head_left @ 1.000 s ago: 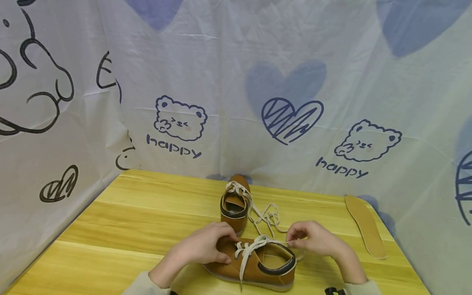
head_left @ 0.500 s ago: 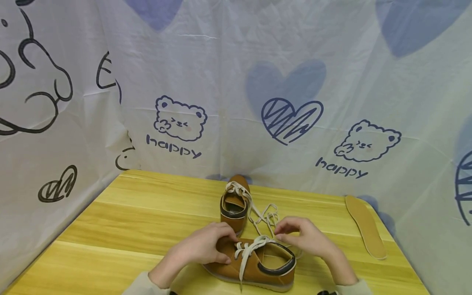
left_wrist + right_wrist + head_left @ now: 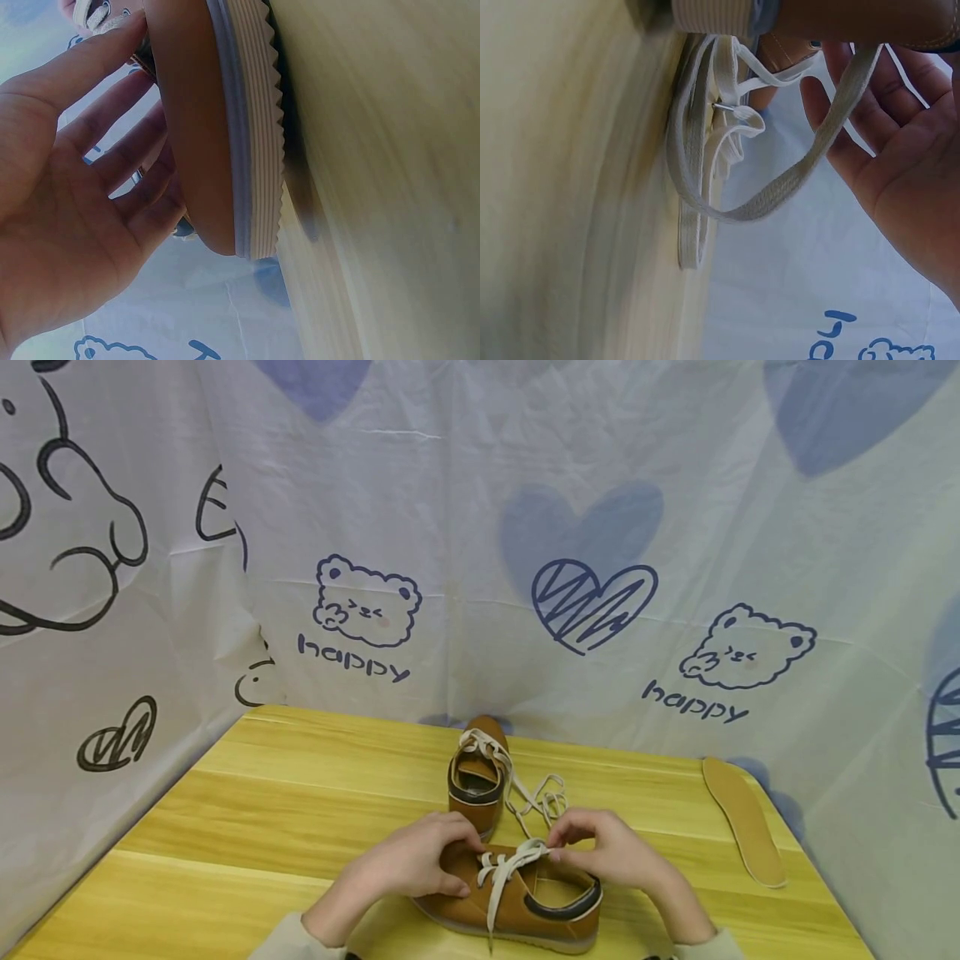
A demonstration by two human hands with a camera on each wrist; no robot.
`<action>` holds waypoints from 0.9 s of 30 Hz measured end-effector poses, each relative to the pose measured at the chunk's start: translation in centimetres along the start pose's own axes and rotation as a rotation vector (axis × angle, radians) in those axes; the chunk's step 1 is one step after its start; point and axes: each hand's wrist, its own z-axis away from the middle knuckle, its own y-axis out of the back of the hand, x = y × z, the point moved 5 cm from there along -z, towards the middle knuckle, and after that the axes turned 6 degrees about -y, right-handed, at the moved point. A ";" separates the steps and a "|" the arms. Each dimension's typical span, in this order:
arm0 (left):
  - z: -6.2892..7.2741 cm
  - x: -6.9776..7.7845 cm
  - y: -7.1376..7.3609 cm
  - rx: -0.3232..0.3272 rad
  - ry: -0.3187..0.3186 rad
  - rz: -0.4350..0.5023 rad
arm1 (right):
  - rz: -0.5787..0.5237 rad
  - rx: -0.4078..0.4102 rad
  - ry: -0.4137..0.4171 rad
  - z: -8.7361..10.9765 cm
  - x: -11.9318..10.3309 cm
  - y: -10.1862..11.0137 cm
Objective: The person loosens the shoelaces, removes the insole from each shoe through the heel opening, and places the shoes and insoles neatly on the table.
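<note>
A brown lace-up shoe (image 3: 495,906) with a dark collar lies sideways near the front of the table, toe to the left. My left hand (image 3: 408,860) holds its toe, thumb on the near side and fingers over the far side. In the left wrist view that hand (image 3: 82,180) is against the shoe's brown upper (image 3: 195,135). My right hand (image 3: 611,852) pinches the cream shoelace (image 3: 528,853) above the shoe opening. The right wrist view has a loop of shoelace (image 3: 780,191) hanging beside the right hand (image 3: 915,165); the pinch itself is hidden there.
Behind stands a second brown shoe (image 3: 478,777), its long loose lace (image 3: 551,797) lying to the right. A tan insole (image 3: 742,818) lies near the right edge of the wooden table (image 3: 300,777). A printed white curtain (image 3: 465,610) hangs behind.
My right hand first moved left from beside the heel, letting the stretched lace go slack, then came down onto the lace by the shoe opening. The left hand and both shoes stayed put.
</note>
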 end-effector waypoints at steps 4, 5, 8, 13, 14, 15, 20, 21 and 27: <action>0.0 -0.1 0.0 0.002 0.004 -0.005 | 0.010 0.016 0.005 0.1 -0.1 0.3; 0.0 -0.1 0.0 0.002 0.005 -0.006 | 0.015 0.022 0.007 0.1 0.0 0.5; 0.1 -0.1 0.0 0.002 0.006 -0.008 | 0.033 0.034 -0.002 0.4 0.2 1.0; 0.1 0.0 0.0 0.003 0.002 -0.006 | 0.045 0.020 -0.039 0.9 0.8 2.0; 0.1 0.0 0.1 0.004 0.001 -0.006 | 0.043 0.010 -0.046 1.0 0.9 2.1; 0.1 0.0 0.1 0.006 0.000 -0.007 | 0.038 -0.003 -0.056 1.1 1.0 2.2; 0.1 0.1 0.1 0.012 -0.004 -0.007 | -0.007 -0.081 -0.107 1.6 1.3 2.7; 0.1 0.1 0.1 0.012 -0.005 -0.007 | -0.016 -0.095 -0.117 1.6 1.4 2.8; 0.1 0.1 0.1 0.015 -0.016 -0.003 | -0.051 -0.163 -0.134 1.8 1.9 2.6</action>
